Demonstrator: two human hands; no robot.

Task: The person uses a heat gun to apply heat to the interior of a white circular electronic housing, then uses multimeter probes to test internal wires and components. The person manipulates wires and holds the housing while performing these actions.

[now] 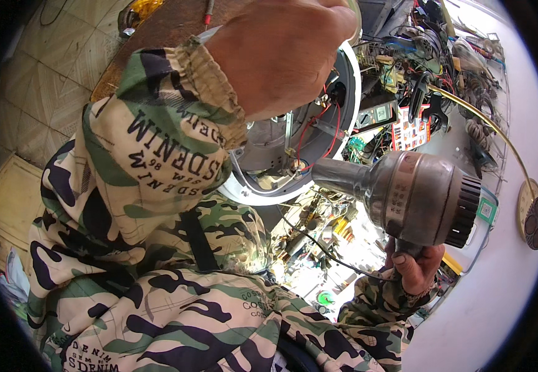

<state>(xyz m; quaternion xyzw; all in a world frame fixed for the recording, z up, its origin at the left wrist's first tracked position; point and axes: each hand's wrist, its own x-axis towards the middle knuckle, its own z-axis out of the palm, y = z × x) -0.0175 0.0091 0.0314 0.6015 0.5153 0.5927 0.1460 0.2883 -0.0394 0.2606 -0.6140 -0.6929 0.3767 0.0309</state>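
My left hand point(278, 59), in a camouflage sleeve, is curled above the upper part of a round appliance with a white rim point(350, 77); its fingertips and whatever they hold are hidden. Inside the appliance show red wires point(331, 142) and metal brackets. My right hand point(419, 268) grips the handle of a cylindrical metal blower gun point(405, 198), with its narrow nozzle pointing left, beside the appliance's lower right rim. A dark cable runs from near that hand toward the middle.
A brown board point(126, 68) with a red-tipped tool point(207, 17) lies behind my left arm. At right are tangled wires, a meter point(377, 115), a gooseneck point(492, 124) on a round base and a white surface point(485, 310). Small parts crowd below the appliance; floor tiles point(46, 74) show at left.
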